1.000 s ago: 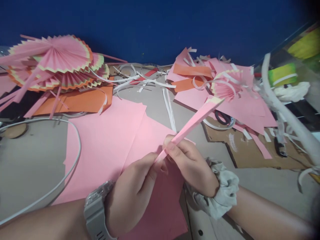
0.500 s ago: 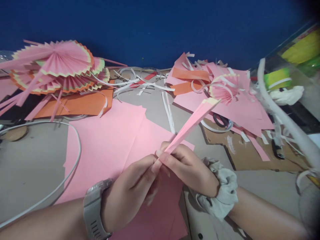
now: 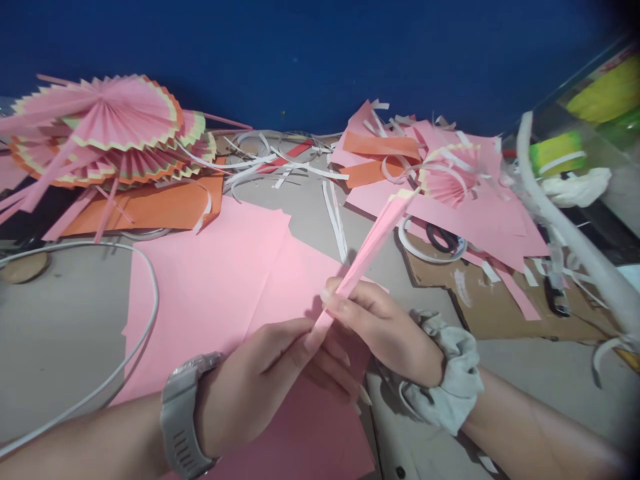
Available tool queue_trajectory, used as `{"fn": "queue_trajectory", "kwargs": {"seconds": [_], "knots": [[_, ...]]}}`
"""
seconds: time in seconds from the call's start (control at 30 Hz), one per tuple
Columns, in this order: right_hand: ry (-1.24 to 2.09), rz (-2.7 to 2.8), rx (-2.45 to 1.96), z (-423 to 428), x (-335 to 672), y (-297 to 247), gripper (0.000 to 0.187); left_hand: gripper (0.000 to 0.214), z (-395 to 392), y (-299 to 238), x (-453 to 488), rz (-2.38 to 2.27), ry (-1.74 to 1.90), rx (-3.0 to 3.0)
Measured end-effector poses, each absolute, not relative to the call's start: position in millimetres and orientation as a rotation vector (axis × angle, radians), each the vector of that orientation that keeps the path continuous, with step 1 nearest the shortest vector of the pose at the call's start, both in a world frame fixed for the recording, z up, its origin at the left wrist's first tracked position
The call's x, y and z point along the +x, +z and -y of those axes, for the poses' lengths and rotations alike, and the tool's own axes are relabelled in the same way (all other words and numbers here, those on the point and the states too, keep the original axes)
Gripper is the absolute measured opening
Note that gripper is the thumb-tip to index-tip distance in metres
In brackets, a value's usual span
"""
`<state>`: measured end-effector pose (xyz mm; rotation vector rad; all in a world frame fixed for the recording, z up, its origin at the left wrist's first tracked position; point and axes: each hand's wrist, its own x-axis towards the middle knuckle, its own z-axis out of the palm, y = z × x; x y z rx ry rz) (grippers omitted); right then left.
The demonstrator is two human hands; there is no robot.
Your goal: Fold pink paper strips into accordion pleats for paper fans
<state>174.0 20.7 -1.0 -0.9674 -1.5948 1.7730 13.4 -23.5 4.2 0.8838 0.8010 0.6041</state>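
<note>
A narrow pleated strip of pink paper (image 3: 374, 250), pale yellow at its far tip, slants up and to the right between my hands. My left hand (image 3: 273, 370), with a grey watch at the wrist, pinches its lower end. Higher up the strip, my right hand (image 3: 383, 323) grips it between thumb and fingers; a pale green scrunchie (image 3: 445, 377) is around that wrist. Beneath both hands lie several pink sheets (image 3: 210, 280) on the grey table.
Pleated pink paper fans (image 3: 120, 123) are stacked at the back left above orange paper (image 3: 155, 207). White strips (image 3: 260, 163) lie at the back. Pink and orange scraps (image 3: 383, 150) and cardboard (image 3: 495, 310) are on the right. A white cable (image 3: 157, 287) loops at left.
My right hand has slid a little up the folded strip, away from my left. The strip now stands slightly steeper, its tip shifted left. Fingers of my left hand have extended underneath.
</note>
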Motion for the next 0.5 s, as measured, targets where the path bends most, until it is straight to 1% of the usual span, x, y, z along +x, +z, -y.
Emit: {"fn": "queue_trajectory", "kwargs": {"seconds": [0.17, 0.23, 0.4, 0.5], "knots": [[1.964, 1.596, -0.990, -15.1, 173.1, -4.4, 0.025, 0.031, 23.1, 3.3, 11.6, -0.824, 0.626, 0.982], [2.015, 1.615, -0.994, -14.1, 173.2, -5.4, 0.024, 0.032, 23.0, 2.9, 11.5, -0.810, 0.625, 1.023], [1.909, 1.675, -0.989, -16.7, 172.5, -4.8, 0.032, 0.032, 21.6, 3.7, 12.6, -0.793, 0.617, 1.012], [1.897, 1.637, -0.997, -17.8, 171.0, -3.1, 0.033, 0.036, 19.5, 5.2, 13.2, -0.812, 0.596, 1.016]]}}
